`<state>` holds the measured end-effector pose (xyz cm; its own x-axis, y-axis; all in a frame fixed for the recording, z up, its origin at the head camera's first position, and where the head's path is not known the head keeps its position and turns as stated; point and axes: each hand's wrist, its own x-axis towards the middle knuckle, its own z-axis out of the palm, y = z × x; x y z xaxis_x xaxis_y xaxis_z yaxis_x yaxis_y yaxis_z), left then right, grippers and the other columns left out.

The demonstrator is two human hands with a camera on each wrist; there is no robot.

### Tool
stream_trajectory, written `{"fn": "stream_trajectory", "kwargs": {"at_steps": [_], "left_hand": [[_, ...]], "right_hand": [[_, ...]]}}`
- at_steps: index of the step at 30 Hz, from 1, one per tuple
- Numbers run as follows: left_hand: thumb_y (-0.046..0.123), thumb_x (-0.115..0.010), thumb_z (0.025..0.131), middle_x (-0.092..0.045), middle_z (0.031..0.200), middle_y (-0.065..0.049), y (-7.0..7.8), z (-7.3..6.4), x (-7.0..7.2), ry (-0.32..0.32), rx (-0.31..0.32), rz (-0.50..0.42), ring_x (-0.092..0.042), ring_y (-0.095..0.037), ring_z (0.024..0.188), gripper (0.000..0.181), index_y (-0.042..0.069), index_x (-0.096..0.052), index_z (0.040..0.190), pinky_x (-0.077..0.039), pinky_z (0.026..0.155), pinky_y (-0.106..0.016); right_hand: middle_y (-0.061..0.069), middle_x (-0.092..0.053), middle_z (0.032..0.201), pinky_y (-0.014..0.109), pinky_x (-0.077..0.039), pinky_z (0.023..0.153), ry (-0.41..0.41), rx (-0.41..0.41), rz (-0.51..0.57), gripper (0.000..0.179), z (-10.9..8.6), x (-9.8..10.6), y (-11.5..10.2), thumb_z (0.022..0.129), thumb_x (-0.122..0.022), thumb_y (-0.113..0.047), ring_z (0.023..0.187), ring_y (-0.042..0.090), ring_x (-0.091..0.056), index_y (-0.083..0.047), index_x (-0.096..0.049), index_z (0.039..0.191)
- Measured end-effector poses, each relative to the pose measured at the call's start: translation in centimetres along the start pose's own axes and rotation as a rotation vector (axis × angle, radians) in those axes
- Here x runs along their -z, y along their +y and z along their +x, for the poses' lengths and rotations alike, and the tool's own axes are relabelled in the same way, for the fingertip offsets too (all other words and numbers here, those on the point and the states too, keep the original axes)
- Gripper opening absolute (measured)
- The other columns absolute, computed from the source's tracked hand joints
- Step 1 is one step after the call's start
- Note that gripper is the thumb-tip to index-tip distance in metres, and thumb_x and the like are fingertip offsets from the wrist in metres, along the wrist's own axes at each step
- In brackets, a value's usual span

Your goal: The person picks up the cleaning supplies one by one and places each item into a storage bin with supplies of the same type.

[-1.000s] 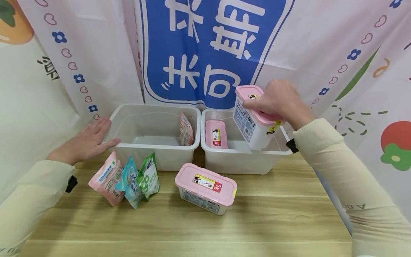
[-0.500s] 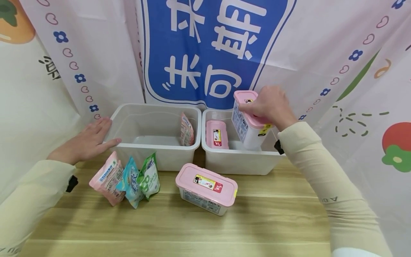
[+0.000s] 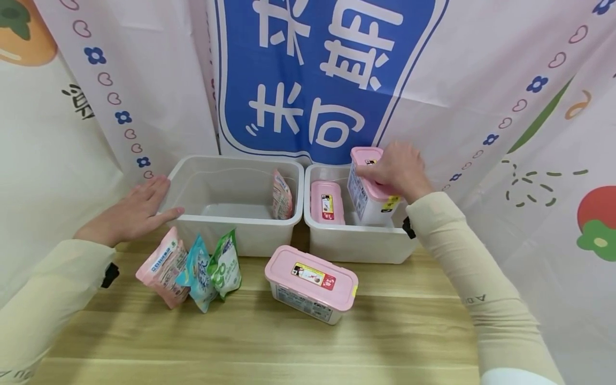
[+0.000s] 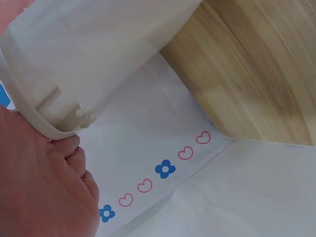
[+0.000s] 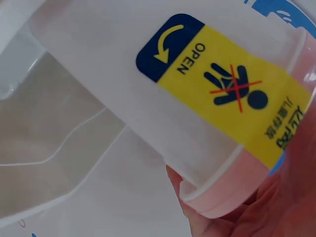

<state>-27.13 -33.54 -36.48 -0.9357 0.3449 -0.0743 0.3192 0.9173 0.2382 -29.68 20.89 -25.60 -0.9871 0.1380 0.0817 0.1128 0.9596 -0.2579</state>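
Held tub [image 3: 369, 199] lowered | right wrist view only: OPEN lettering [image 5: 191, 58] legible

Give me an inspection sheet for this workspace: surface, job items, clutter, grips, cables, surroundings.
Surface: wood-grain table, no spill seen.
Job's things: left bin holds an upright pouch; right bin holds an inner tub, and a held tub is partly inside. On the table in front: front tub, pink pouch, blue pouch, green pouch.
Clutter: nothing seen.
Left grip: left hand touches the left bin's end.
Right grip: right hand holds the held tub from above; bottom contact hidden.
Cables: nothing seen.
Surroundings: printed cloth behind and on both sides.
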Motion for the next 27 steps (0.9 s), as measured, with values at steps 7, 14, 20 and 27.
{"fn": "stream_trajectory", "kwargs": {"at_steps": [7,14,20,27], "left_hand": [[0.057,-0.041,0.108,0.006,0.174,-0.032,0.0,0.0,0.1,0.008,-0.003,0.011,0.007,-0.051,0.162,0.095,-0.005,0.002,0.166,-0.002,0.129,-0.072],[0.057,-0.040,0.108,0.005,0.173,-0.033,0.0,0.0,0.0,0.007,-0.006,0.012,0.006,-0.052,0.162,0.095,-0.006,0.002,0.166,-0.003,0.129,-0.072],[0.056,-0.040,0.109,0.004,0.173,-0.033,-0.1,0.1,0.0,0.013,-0.011,0.016,0.005,-0.053,0.162,0.094,-0.007,0.000,0.166,-0.004,0.128,-0.073],[0.057,-0.041,0.108,0.004,0.174,-0.032,-0.1,0.1,0.0,0.009,-0.006,0.014,0.006,-0.052,0.162,0.095,-0.006,0.001,0.166,-0.003,0.129,-0.072]], "right_hand": [[0.013,-0.070,0.092,0.029,-0.052,0.059,-0.009,-0.021,-0.015,0.067,0.3,-1.1,0.0,0.081,-0.074,-0.068,0.077,0.028,-0.068,-0.007,-0.071,0.108],[0.013,-0.069,0.086,0.029,-0.049,0.055,-0.018,-0.034,-0.005,0.065,0.6,-2.5,0.1,0.080,-0.076,-0.068,0.072,0.027,-0.066,-0.006,-0.069,0.098],[0.013,-0.069,0.084,0.028,-0.046,0.050,-0.061,-0.060,-0.004,0.062,0.6,-3.3,0.2,0.081,-0.076,-0.066,0.068,0.026,-0.066,-0.006,-0.070,0.095],[0.011,-0.068,0.077,0.028,-0.041,0.047,-0.081,-0.067,0.002,0.058,0.9,-4.5,0.4,0.081,-0.075,-0.065,0.064,0.026,-0.065,-0.007,-0.071,0.081]]}}
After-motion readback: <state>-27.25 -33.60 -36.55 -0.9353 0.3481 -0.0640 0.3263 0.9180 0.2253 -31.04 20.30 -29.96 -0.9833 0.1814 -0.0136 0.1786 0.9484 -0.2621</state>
